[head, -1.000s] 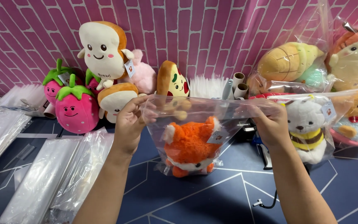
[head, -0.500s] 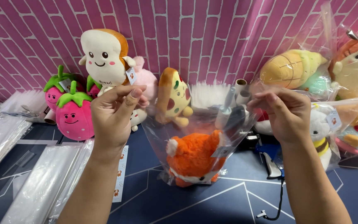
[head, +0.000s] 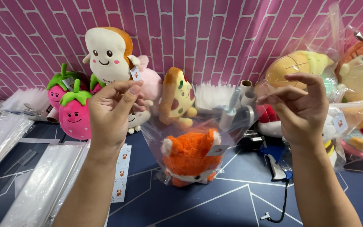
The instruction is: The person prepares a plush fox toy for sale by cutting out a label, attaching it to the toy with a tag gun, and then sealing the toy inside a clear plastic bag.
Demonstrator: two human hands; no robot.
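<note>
**A:** Holding it like that, your left hand (head: 113, 110) has the one top corner of the clear plastic bag (head: 198, 138) pinched between thumb and fingertips, and your right hand (head: 301, 110) has the opposite corner in a loose pinch with the other fingers fanned out. The orange fox plush (head: 190, 159) sits at the bottom of the bag, hanging below and between your hands, above the blue counter (head: 215, 206).

**B:** Agreed. I'd say the right pinch is the weak spot. Only a sliver of film is caught there, so if it slips, that side drops and the fox can tip out of the mouth.

**A:** Also the bag's mouth looks slack between your hands, so it could fold over on itself. And just past your left hand there's a pizza-slice plush (head: 177, 97), with the toast plush (head: 108, 52) behind it. Swing the bag forward and you could knock those over.
</note>
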